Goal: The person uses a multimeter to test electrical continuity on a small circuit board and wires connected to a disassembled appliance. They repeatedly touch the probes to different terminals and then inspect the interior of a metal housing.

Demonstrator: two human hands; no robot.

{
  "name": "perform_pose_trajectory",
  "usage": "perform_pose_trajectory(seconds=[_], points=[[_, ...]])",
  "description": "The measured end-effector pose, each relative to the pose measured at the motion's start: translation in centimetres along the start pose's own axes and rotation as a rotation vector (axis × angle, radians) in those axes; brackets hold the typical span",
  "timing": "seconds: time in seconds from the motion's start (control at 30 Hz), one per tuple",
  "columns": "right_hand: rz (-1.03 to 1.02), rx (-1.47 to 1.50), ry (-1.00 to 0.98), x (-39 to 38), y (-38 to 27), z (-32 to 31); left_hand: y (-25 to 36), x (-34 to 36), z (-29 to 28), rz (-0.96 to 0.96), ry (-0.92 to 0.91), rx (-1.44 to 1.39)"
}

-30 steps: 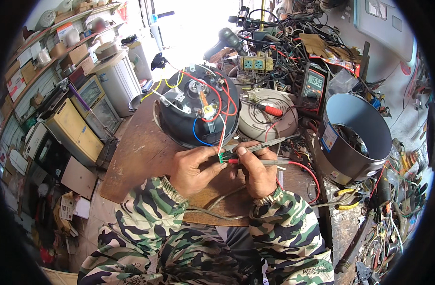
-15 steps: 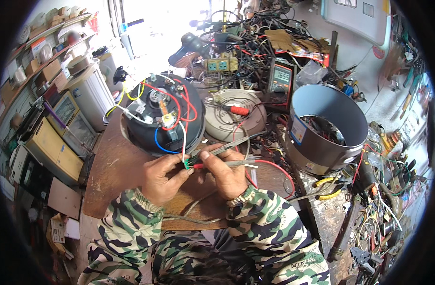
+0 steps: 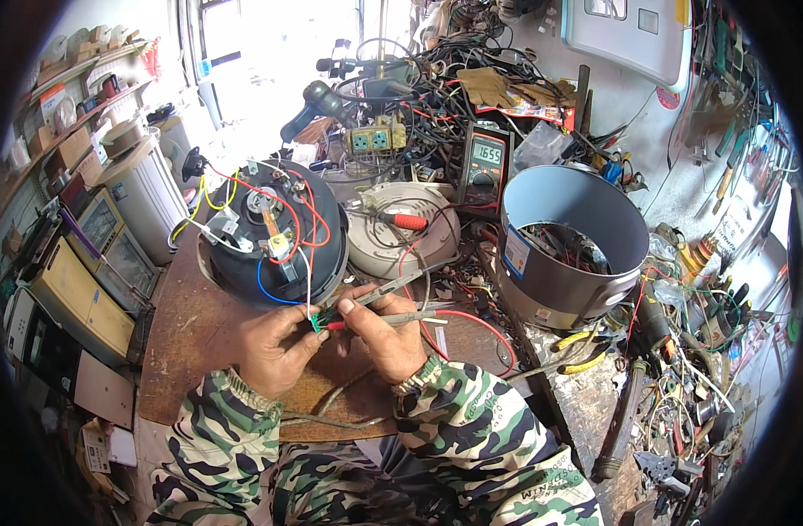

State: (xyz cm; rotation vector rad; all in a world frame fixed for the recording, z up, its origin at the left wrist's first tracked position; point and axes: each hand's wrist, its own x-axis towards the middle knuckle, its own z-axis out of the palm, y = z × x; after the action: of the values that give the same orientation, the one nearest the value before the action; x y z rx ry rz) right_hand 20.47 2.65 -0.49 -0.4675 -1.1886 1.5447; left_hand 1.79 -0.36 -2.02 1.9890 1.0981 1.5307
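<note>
My left hand (image 3: 274, 352) is closed, pinching a small green part (image 3: 317, 323) between thumb and fingertips. A white wire (image 3: 309, 287) runs from the green part up to an upturned round black appliance base (image 3: 318, 232) with red, blue and yellow-green wires. My right hand (image 3: 384, 340) is closed round two pen-like test probes. The red-tipped probe (image 3: 334, 326) points at the green part; a greyish probe (image 3: 400, 282) slants up to the right above it. Whether the tips touch metal, I cannot tell. A multimeter (image 3: 485, 165) with a lit display stands beyond.
Behind my hands lies a round cream cover (image 3: 386, 241) with a red-handled tool (image 3: 408, 221) on it. A grey pot-like shell (image 3: 542, 298) stands to the right, beside yellow-handled pliers (image 3: 584, 361). Tangled cables (image 3: 454, 88) pile up at the back.
The view has shifted, so the bench things sit further left in the picture. Both hands keep nearly the same grip on the green part and the probes.
</note>
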Motion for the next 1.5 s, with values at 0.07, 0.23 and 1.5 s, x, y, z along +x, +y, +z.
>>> perform_pose_trajectory(seconds=[0.07, 0.23, 1.5], points=[[-0.003, 0.000, 0.004, 0.0, -0.1, 0.1, 0.0, 0.0, -0.1, -0.002, -0.003, 0.009], [0.018, -0.047, 0.019, 0.0, -0.2, 0.1, 0.0, -0.1, -0.1, -0.025, -0.001, -0.010], [-0.123, -0.104, 0.241, 1.3, 3.0, -1.6, 1.1, 0.3, 0.0, -0.075, 0.003, 0.044]])
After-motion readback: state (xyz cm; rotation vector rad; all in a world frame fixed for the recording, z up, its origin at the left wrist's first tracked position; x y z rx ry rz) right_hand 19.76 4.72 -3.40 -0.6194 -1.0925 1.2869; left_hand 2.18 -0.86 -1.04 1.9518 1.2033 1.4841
